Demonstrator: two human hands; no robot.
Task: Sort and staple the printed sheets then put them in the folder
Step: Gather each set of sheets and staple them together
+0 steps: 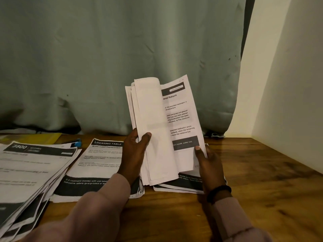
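Observation:
I hold a thick bundle of printed sheets (157, 130) upright above the wooden table (253, 172). My left hand (134, 154) grips its folded-back left half, thumb on the front. My right hand (208, 165) pinches the lower right corner of the exposed page headed "and Return". A pile headed "DRESSING TABLE" (97, 165) lies under my left wrist. A bigger fanned stack (26, 172) covers the table's left side. Beneath the bundle lies another small pile (180, 186). A blue stapler (76, 142) peeks out behind the stacks. A yellow folder (40, 137) lies at the far left.
A grey-green curtain (122, 58) hangs right behind the table. A pale wall (288, 84) bounds the table on the right. Bare wood shows to the right of my hands and along the front edge.

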